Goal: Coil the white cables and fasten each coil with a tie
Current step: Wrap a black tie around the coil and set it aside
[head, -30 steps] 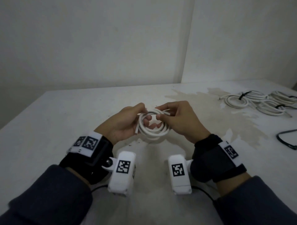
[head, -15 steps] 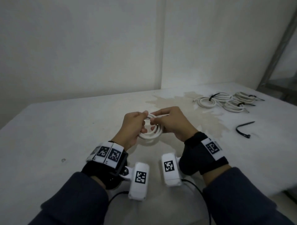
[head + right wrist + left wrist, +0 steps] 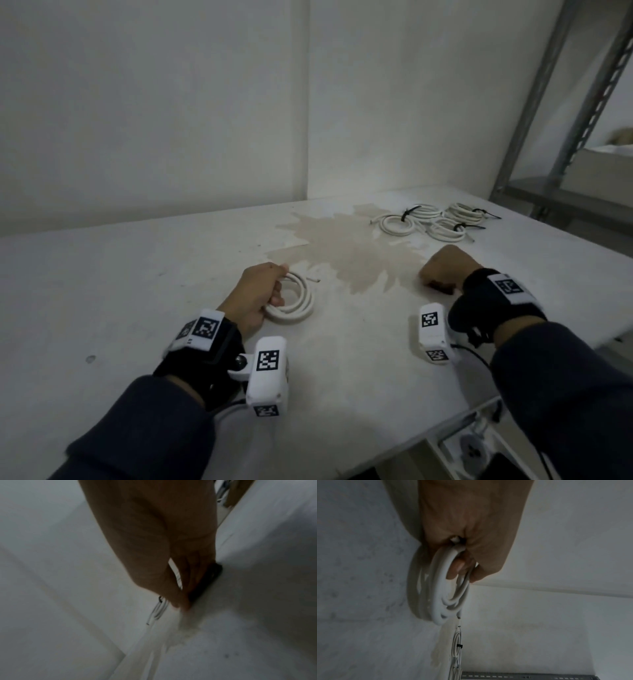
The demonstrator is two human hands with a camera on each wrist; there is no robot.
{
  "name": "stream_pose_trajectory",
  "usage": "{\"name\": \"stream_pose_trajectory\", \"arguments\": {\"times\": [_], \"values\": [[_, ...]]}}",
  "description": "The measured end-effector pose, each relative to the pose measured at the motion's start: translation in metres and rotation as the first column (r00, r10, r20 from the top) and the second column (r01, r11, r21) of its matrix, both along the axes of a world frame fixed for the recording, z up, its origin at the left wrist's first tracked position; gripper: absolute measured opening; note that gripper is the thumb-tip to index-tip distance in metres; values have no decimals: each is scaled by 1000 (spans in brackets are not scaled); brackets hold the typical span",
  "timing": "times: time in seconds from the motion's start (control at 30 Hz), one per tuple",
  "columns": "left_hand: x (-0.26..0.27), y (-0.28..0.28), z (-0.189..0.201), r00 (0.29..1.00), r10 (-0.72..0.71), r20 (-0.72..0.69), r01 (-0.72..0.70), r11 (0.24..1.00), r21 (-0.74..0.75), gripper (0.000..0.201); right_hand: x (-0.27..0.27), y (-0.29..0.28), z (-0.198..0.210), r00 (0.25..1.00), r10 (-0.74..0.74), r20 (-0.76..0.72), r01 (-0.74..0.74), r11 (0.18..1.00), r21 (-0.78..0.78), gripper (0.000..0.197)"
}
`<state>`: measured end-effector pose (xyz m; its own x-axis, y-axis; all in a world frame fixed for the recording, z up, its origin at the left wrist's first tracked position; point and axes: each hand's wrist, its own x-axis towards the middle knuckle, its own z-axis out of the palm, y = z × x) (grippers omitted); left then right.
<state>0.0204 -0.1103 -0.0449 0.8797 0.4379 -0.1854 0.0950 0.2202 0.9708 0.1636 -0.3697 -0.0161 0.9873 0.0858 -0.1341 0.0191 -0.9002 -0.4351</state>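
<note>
My left hand [image 3: 257, 298] grips a coil of white cable [image 3: 301, 308] at its left side, low over the white table [image 3: 137, 291]. In the left wrist view the fingers [image 3: 458, 566] curl through the loops of the coil [image 3: 440, 595]. One cable end [image 3: 313, 279] sticks out to the right. My right hand [image 3: 445, 267] is down on the table, far to the right of the coil. Its fingers [image 3: 181, 588] close on a black tie [image 3: 209, 577]. A dark bit of the tie [image 3: 442, 287] shows under the hand; the picture is blurred.
Three white coils fastened with black ties [image 3: 435, 221] lie at the back right, beyond my right hand. A brownish stain [image 3: 342, 253] marks the table's middle. The table's front edge [image 3: 479, 394] runs close by my right arm. A metal rack [image 3: 548, 137] stands at the right.
Both hands held the coil together in the air. My right hand has let go and moved right, down onto the black tie. My left hand has lowered the coil towards the table.
</note>
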Motion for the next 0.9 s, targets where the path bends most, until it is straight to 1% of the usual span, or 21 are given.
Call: {"name": "stream_pose_trajectory", "arguments": {"times": [0.03, 0.07, 0.1, 0.13, 0.2, 0.23, 0.27, 0.33, 0.4, 0.47, 0.5, 0.57, 0.63, 0.7, 0.77, 0.83, 0.9], "values": [[-1, 0, 0, 1000, -5, -2, 5, 1000, 8, 32, -8, 11, 5, 996, 80, -35, -74, 987, 140, 12], [-2, 1, 1, 1000, -8, -1, 8, 1000, 8, 32, -17, 23, 10, 986, 156, -59, -128, 937, 326, 7], [-3, 2, 1, 1000, -7, 3, 7, 1000, 2, 32, -28, 38, 17, 973, 221, -64, -161, 854, 495, 9], [-4, 4, 2, 1000, -2, 8, 2, 1000, -4, 32, -40, 53, 25, 955, 288, -65, -187, 760, 622, 14], [-8, 9, 5, 1000, 14, 17, -14, 1000, 4, 30, -59, 84, 36, 903, 421, -85, -212, 608, 765, 21], [-10, 12, 6, 999, 25, 23, -25, 999, 22, 30, -66, 99, 38, 871, 478, -116, -192, 547, 815, 22], [-13, 16, 7, 999, 40, 33, -41, 998, 46, 30, -73, 113, 39, 841, 520, -150, -155, 497, 854, 21], [-21, 25, 7, 995, 84, 56, -89, 992, 88, 31, -82, 141, 38, 798, 575, -180, -108, 430, 896, 17], [-27, 37, 5, 988, 134, 71, -141, 985, 95, 28, -89, 166, 34, 781, 593, -195, -80, 405, 911, 13], [-30, 47, 4, 983, 167, 72, -173, 981, 83, 24, -93, 184, 27, 780, 594, -195, -97, 423, 901, 12], [-31, 52, 3, 982, 175, 68, -180, 981, 78, 24, -94, 190, 22, 787, 594, -168, -144, 441, 886, 12], [-30, 58, 1, 984, 169, 57, -173, 981, 82, 25, -96, 197, 14, 802, 593, -64, -273, 460, 845, 13], [-27, 61, -2, 986, 159, 51, -163, 982, 91, 31, -95, 198, 8, 802, 594, 54, -385, 447, 808, 17], [-23, 61, -5, 986, 159, 47, -163, 982, 95, 32, -94, 198, 4, 775, 616, 141, -477, 424, 770, 24], [-20, 60, -6, 987, 149, 52, -154, 982, 112, 30, -92, 199, 1, 752, 621, 222, -567, 438, 698, 25], [-17, 57, -7, 990, 129, 56, -135, 984, 120, 31, -88, 200, -1, 744, 601, 292, -623, 467, 627, 18], [-14, 55, -7, 991, 122, 52, -127, 987, 103, 31, -87, 200, -3, 739, 582, 340, -643, 458, 614, 16]]}}
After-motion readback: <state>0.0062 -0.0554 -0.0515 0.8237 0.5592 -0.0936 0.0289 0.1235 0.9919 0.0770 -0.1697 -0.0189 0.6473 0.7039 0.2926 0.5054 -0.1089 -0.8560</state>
